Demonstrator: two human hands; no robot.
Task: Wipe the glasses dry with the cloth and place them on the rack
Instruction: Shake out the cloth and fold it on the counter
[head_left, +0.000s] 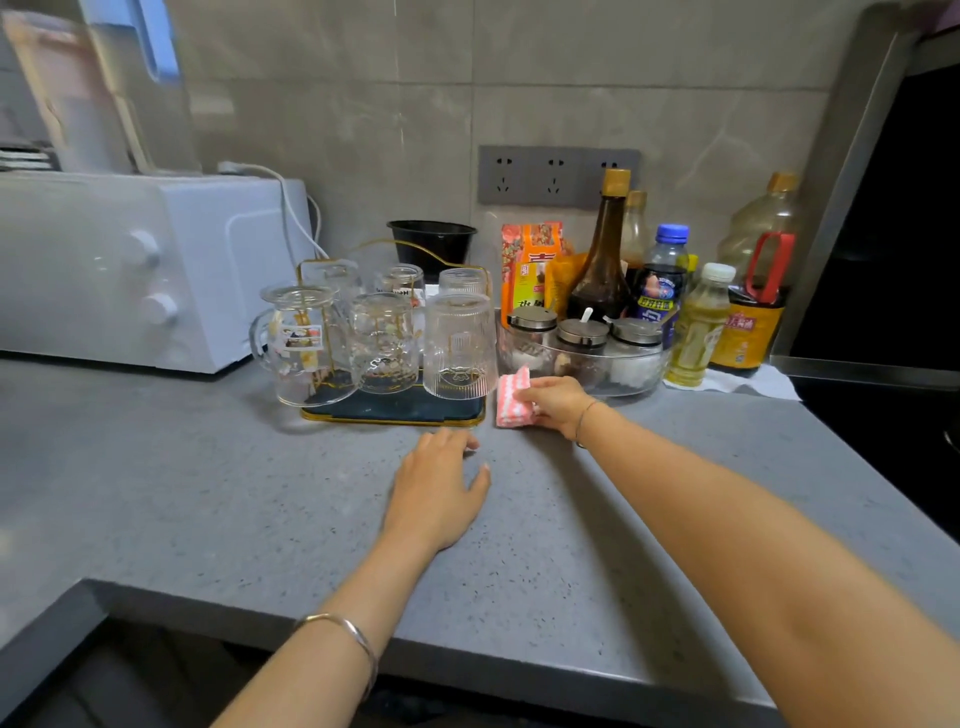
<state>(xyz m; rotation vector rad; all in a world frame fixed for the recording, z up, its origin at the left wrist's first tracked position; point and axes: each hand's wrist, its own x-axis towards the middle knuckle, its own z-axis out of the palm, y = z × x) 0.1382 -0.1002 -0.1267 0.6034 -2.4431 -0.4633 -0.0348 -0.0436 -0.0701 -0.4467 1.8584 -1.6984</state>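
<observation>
Shows glasses (457, 343) upturned on a rack (395, 415) at centre frame, probably to drain. Just right, right hand (553, 402) with fingers curled round a pink cloth (511, 397), ready for wiping. Below, left hand (436, 488) flat on the counter (208, 493), fingers relaxed, empty.

Bare counter (260, 493) in front, rack (392, 410) — jar bowl (582, 374) crowding behind

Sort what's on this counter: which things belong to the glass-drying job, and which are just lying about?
Job: pink cloth, held by right hand; glasses on the rack.
Lying about: white oven, sauce bottles, spice jars, black bowl, snack packet.
</observation>
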